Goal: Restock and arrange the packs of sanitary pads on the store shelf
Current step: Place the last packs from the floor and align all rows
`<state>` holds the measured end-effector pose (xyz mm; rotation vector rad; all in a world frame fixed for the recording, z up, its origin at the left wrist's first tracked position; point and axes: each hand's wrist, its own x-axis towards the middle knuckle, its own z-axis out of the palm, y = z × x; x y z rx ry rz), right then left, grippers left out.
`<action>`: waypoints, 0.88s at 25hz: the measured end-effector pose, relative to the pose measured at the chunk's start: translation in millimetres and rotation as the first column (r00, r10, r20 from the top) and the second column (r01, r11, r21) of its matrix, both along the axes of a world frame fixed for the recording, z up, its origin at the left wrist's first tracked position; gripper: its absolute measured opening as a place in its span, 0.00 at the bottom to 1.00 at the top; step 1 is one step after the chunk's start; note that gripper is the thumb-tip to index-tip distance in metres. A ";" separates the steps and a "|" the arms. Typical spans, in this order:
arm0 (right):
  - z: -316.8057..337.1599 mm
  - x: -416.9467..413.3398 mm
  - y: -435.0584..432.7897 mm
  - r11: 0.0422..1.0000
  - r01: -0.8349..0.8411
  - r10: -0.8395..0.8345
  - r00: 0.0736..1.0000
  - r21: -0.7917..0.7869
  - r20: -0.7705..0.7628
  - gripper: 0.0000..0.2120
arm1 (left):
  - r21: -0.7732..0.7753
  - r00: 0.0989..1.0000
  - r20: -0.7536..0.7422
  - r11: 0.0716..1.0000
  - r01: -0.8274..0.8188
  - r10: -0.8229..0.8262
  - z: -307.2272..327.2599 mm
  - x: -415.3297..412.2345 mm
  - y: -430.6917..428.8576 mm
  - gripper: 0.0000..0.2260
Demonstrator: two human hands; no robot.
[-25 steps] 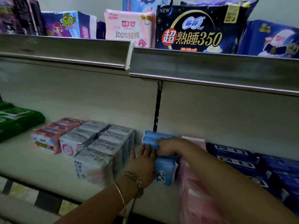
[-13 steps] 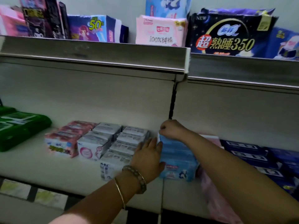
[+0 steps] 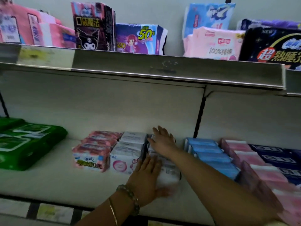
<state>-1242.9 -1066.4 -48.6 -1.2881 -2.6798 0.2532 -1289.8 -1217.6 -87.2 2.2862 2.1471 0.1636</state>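
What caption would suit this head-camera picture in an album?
Two bare hands, left hand and right hand, press on white pad packs on the lower shelf.

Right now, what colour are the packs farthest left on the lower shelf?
The packs are green, in the head view.

Right hand (image 3: 162, 141) off blue packs (image 3: 210, 154), now atop white packs (image 3: 170, 171); left hand (image 3: 146, 180) against their front.
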 end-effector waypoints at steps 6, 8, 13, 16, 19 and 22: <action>-22.3 -11.1 20.4 0.997 0.055 -0.044 0.980 -0.051 0.193 0.29 | -0.009 0.998 0.009 0.998 -0.056 0.056 0.8 5.2 6.6 0.39; -25.5 -13.4 21.7 0.997 0.049 -0.038 0.981 -0.056 0.189 0.28 | -0.027 0.998 -0.001 0.997 -0.070 0.070 -0.5 3.0 11.0 0.39; -25.8 -10.8 21.1 0.997 0.037 -0.025 0.984 -0.065 0.177 0.28 | -0.010 0.996 -0.014 0.996 -0.094 0.093 0.0 11.8 13.1 0.38; -27.3 -1.3 24.1 0.998 0.007 0.003 0.987 -0.058 0.162 0.28 | 0.021 0.996 0.003 0.996 -0.088 0.088 0.2 22.2 14.2 0.39; -27.0 11.9 31.1 0.998 0.011 -0.002 0.989 -0.055 0.147 0.27 | 0.198 0.990 -0.092 0.976 -0.091 0.111 -0.1 34.7 21.9 0.41; -27.8 20.1 33.9 0.999 0.008 0.000 0.989 -0.053 0.148 0.27 | 0.169 0.980 -0.132 0.978 -0.124 0.147 2.8 46.1 25.8 0.44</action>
